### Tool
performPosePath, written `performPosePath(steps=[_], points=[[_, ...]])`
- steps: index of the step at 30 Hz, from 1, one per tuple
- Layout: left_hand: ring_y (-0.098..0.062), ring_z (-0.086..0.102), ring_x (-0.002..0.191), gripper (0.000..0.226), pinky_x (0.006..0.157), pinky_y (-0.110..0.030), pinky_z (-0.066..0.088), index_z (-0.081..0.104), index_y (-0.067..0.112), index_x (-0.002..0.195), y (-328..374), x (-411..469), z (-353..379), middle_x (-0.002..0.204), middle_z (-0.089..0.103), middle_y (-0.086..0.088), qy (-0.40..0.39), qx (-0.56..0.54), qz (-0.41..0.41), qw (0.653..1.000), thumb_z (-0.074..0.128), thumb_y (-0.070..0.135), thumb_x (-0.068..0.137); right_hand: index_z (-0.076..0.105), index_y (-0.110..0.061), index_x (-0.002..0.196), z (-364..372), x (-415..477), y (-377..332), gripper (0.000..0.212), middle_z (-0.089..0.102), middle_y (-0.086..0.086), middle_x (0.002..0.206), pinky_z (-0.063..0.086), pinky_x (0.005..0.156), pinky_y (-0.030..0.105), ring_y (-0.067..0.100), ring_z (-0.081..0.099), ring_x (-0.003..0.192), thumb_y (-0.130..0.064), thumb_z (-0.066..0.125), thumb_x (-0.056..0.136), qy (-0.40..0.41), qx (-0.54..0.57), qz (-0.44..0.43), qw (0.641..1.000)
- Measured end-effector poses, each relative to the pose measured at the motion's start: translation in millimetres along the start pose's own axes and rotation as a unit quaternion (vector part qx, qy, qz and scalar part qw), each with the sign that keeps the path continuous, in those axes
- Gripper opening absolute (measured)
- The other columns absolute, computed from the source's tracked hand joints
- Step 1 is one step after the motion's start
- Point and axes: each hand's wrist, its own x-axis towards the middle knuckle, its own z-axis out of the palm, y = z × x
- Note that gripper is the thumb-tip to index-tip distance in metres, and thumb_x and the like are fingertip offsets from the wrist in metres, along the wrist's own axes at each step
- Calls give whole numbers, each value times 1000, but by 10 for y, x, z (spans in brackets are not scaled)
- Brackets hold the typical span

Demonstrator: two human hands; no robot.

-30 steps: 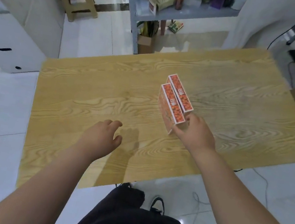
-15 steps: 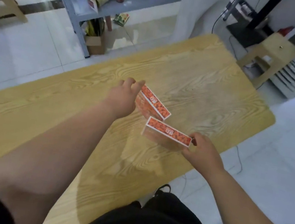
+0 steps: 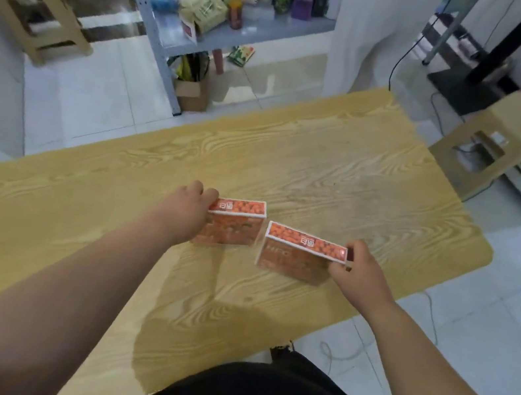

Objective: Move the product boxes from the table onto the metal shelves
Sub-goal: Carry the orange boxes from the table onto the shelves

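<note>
The pick-up step is in hand. The left hand [image 3: 191, 209] grips the end of one orange box [image 3: 233, 224] and the right hand [image 3: 357, 270] pinches the end of the other box [image 3: 298, 252], both low over the table [image 3: 326, 174]. Next, I think, both need a free place on the metal shelf [image 3: 264, 29], which is crowded with packets and bottles. The carton [image 3: 192, 94] below it holds packets.

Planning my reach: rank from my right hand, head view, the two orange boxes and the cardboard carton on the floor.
1. Right orange box, gripped by the right hand.
2. Left orange box, beside it, in the left hand.
3. Cardboard carton, on the floor beyond the table.
</note>
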Motion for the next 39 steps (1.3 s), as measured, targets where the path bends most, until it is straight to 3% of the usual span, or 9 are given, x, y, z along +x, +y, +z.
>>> performPosePath(steps=[6, 10, 14, 17, 21, 24, 27, 33, 39], points=[[-42, 55, 102, 47, 84, -47, 49, 54, 11, 125, 157, -725, 534, 115, 50, -16, 37, -112, -127, 985, 71, 20, 82, 40, -22, 117, 16, 265, 94, 55, 62, -7, 97, 45, 61, 26, 15, 62, 81, -24, 82, 82, -113, 4, -51, 992], [-33, 58, 96, 34, 75, -36, 44, 61, 13, 110, 351, -931, 656, 105, 58, -10, 71, -210, -228, 948, 71, 18, 77, 52, -21, 108, 53, 460, 65, 44, 69, -2, 98, 47, 72, 33, 20, 66, 89, -15, 85, 79, -158, 86, -59, 982], [-14, 59, 78, 26, 62, -29, 41, 60, 23, 105, 503, -1378, 679, 90, 65, 7, 165, -457, -333, 808, 74, 25, 83, 59, -23, 100, 141, 616, -181, 34, 72, 2, 100, 52, 83, 37, 19, 66, 91, -1, 79, 83, -191, 197, -66, 959], [-17, 67, 89, 40, 74, -36, 52, 58, 25, 111, 593, -1851, 822, 99, 69, 1, 237, -583, -399, 667, 77, 31, 77, 62, -23, 113, 308, 612, -464, 30, 73, 0, 101, 55, 75, 29, 12, 68, 85, -5, 71, 91, -234, 224, -86, 942], [-32, 70, 101, 41, 91, -60, 53, 63, 28, 103, 674, -2544, 1104, 105, 73, -7, 328, -657, -461, 499, 72, 50, 69, 65, -25, 115, 664, 351, -814, 21, 74, -4, 101, 54, 65, 23, 11, 70, 84, -15, 65, 96, -296, 202, -110, 927], [-29, 71, 99, 30, 89, -52, 55, 65, 23, 107, 781, -3066, 1284, 104, 75, -5, 374, -671, -491, 410, 66, 44, 85, 67, -22, 104, 958, 11, -1070, 14, 74, -3, 92, 53, 60, 19, 11, 69, 78, -12, 58, 98, -342, 174, -130, 914], [-27, 73, 96, 29, 88, -51, 57, 68, 25, 107, 836, -3554, 1454, 104, 75, -5, 390, -669, -526, 351, 60, 46, 89, 68, -21, 100, 1252, -367, -1314, 11, 73, -3, 85, 53, 59, 19, 10, 69, 72, -15, 58, 97, -387, 153, -142, 898], [-21, 71, 80, 19, 75, -42, 58, 67, 22, 100, 808, -4486, 1786, 96, 73, -6, 439, -659, -555, 255, 52, 33, 98, 74, -32, 88, 1936, -1275, -1805, 26, 76, 13, 97, 54, 89, 48, 34, 72, 93, -47, 63, 69, -446, 76, -189, 872], [-22, 71, 75, 14, 67, -35, 55, 63, 23, 96, 727, -5710, 2225, 87, 72, -4, 488, -641, -570, 159, 52, 32, 97, 68, -15, 91, 2827, -2476, -2280, 18, 67, 3, 81, 46, 55, 17, 12, 61, 69, -28, 57, 95, -482, -21, -259, 837]])
